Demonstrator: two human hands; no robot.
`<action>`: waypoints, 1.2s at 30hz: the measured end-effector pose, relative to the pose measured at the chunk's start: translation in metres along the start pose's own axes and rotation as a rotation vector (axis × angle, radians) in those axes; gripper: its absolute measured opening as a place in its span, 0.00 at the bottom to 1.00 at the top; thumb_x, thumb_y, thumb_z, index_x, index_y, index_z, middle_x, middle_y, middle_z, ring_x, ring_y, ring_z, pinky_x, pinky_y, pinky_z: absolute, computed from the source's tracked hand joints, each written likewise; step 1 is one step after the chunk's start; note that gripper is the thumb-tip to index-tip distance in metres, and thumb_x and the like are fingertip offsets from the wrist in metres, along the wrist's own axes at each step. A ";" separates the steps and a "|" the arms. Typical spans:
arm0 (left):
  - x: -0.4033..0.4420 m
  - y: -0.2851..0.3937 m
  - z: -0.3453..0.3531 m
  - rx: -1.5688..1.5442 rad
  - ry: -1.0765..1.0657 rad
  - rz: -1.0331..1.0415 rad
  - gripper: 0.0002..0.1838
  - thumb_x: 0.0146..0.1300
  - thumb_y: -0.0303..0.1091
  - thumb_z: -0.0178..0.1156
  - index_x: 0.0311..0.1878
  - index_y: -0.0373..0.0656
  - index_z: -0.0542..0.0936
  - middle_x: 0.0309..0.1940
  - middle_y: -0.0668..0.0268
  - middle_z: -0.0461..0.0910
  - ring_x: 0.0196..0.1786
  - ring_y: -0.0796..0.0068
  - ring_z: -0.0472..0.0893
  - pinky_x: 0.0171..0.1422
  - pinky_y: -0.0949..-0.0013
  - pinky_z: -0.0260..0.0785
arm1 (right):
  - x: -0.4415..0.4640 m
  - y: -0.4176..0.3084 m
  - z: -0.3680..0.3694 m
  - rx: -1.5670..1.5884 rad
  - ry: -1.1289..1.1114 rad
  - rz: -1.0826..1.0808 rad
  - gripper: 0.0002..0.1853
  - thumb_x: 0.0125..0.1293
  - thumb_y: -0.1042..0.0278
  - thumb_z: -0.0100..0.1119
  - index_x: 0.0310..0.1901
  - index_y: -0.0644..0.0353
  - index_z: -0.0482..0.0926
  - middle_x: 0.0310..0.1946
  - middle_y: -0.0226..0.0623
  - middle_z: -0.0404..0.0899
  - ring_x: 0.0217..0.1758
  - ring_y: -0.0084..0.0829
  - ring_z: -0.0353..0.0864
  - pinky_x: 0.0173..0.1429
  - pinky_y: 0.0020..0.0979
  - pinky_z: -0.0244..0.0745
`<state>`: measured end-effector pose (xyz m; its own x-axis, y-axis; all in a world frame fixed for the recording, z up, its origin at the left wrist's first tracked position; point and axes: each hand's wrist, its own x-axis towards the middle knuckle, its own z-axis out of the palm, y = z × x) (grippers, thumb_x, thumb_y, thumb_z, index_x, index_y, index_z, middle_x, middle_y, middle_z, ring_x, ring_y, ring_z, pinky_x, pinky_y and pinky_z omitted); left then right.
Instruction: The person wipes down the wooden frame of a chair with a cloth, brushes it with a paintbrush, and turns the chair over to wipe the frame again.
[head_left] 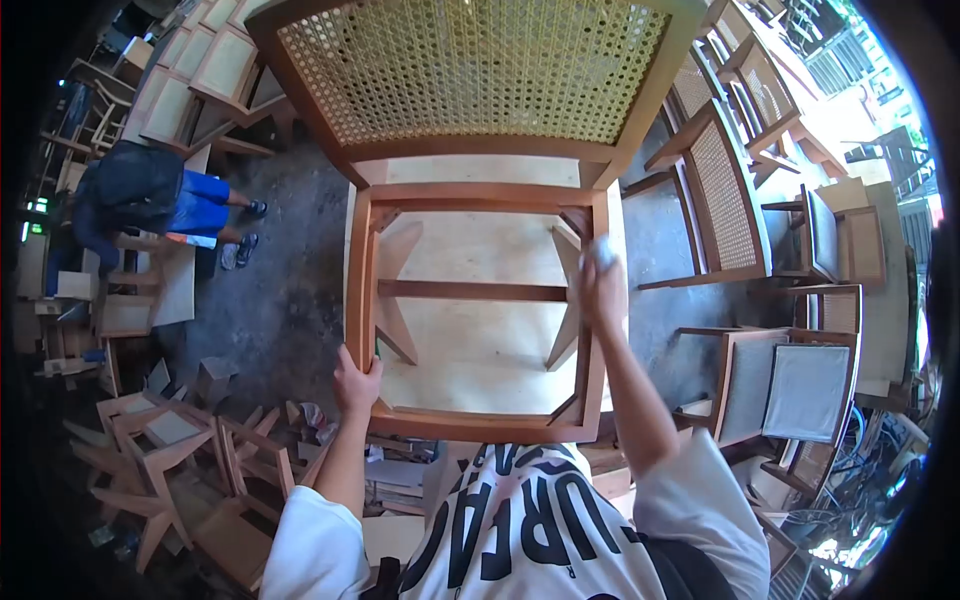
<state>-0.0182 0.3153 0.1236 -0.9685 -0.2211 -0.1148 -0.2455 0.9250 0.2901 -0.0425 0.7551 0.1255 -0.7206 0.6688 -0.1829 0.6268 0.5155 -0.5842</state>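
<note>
A wooden chair frame [475,195] with a woven cane back [480,75] stands in front of me, its seat opening bare. Through the opening I see a crossbar [470,290] and splayed legs. My left hand [357,382] is wrapped round the left seat rail near the front corner. On the right seat rail, toward the back, my right hand [598,290] presses a small pale wad [602,252], slightly blurred; its exact kind is unclear. Beneath the chair lies a light plywood board [470,345].
Several cane-backed chairs [722,190] stand at the right, near an upholstered chair [775,385]. Unfinished chair frames [160,440] are piled at lower left. A person in blue shorts [200,205] bends at the left. Grey concrete floor [270,290] runs between.
</note>
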 end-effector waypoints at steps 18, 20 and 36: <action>0.000 -0.005 -0.002 -0.059 -0.025 0.004 0.35 0.55 0.46 0.68 0.63 0.40 0.69 0.42 0.40 0.82 0.44 0.36 0.81 0.47 0.45 0.76 | 0.002 0.004 0.003 -0.081 0.011 -0.041 0.26 0.70 0.46 0.50 0.50 0.66 0.68 0.48 0.63 0.76 0.51 0.64 0.76 0.54 0.54 0.72; 0.000 -0.011 0.004 -0.031 0.005 0.047 0.34 0.55 0.46 0.68 0.62 0.41 0.69 0.41 0.40 0.82 0.44 0.36 0.82 0.45 0.44 0.76 | -0.027 0.032 0.010 -0.075 0.049 -0.068 0.26 0.70 0.47 0.51 0.52 0.66 0.68 0.48 0.63 0.76 0.51 0.64 0.76 0.54 0.54 0.72; -0.001 -0.031 -0.003 -0.178 -0.017 0.194 0.26 0.58 0.47 0.63 0.49 0.38 0.67 0.41 0.44 0.79 0.42 0.38 0.81 0.44 0.44 0.75 | -0.189 0.071 0.001 -0.169 0.177 0.158 0.25 0.69 0.46 0.52 0.51 0.63 0.71 0.45 0.64 0.79 0.50 0.64 0.77 0.51 0.55 0.72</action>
<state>-0.0099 0.2856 0.1171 -0.9977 -0.0380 -0.0560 -0.0599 0.8805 0.4703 0.1379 0.6643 0.1175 -0.5564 0.8233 -0.1117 0.7785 0.4696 -0.4165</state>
